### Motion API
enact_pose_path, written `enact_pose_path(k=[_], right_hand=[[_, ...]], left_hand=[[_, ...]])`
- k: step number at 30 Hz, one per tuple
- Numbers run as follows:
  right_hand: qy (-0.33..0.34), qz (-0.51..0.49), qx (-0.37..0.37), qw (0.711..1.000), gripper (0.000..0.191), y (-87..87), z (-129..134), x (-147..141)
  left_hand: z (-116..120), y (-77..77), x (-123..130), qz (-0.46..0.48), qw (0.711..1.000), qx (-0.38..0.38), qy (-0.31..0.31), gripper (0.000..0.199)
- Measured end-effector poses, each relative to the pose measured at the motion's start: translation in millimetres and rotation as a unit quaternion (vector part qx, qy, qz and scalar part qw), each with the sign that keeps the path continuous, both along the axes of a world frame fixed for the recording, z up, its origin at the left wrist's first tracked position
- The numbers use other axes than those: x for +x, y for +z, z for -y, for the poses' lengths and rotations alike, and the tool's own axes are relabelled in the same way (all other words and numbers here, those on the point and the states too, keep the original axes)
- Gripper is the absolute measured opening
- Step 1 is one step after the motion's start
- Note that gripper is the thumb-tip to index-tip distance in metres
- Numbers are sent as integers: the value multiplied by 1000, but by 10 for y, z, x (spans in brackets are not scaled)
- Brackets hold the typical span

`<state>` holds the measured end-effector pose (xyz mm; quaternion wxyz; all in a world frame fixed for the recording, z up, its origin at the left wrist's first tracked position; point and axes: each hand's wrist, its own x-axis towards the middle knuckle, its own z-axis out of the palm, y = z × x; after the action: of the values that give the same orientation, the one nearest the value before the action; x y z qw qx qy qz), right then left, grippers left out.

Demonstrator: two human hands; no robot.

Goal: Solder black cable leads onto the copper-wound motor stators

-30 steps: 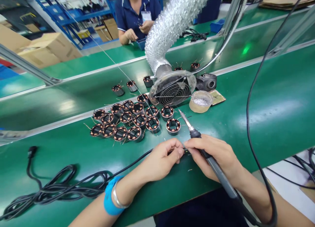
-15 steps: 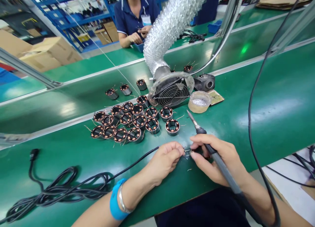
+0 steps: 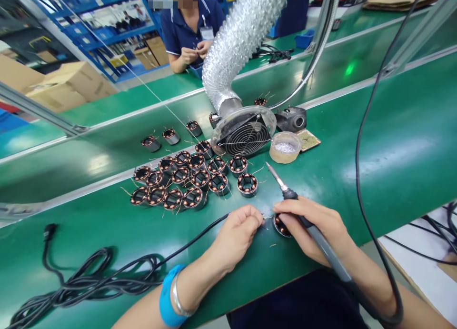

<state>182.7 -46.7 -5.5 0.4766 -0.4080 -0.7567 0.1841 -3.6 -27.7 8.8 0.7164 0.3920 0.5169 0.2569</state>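
Note:
My left hand (image 3: 238,230) is closed, its fingertips pinching the thin wire end of a black cable (image 3: 194,240). My right hand (image 3: 319,224) grips a soldering iron (image 3: 290,194), whose tip points up and to the left, away from the wires. The same hand's thumb and fingers also hold a wound motor stator (image 3: 281,227) with copper coils, partly hidden by the hand. Fine wires cross the narrow gap between my two hands; whether they are joined cannot be made out. Several similar stators (image 3: 247,184) stand grouped on the green bench beyond my hands.
A fume extractor fan (image 3: 246,136) hangs on a silver duct (image 3: 243,38). Beside it are a round tub (image 3: 284,153), a flat square tin (image 3: 310,141) and a black holder (image 3: 293,119). Coiled cable (image 3: 103,284) lies left. A co-worker (image 3: 193,24) sits across the bench.
The stator in my right hand has turned and shows more of its coiled face. The fingertips of both hands have drawn slightly apart. The view has shifted a little.

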Motion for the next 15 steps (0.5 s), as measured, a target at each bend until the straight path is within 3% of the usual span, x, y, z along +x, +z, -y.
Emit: enact_pose_path(k=[4, 7, 15], right_hand=[[-11, -10, -46, 999, 35, 170, 157, 126], [-9, -31, -56, 998, 31, 273, 249, 204], [-59, -44, -72, 995, 20, 232, 270, 201]], left_hand=[[-8, 4, -3, -14, 1000, 6, -3, 25], [-5, -3, -5, -26, 999, 22, -5, 25], [4, -42, -18, -28, 999, 38, -14, 25]])
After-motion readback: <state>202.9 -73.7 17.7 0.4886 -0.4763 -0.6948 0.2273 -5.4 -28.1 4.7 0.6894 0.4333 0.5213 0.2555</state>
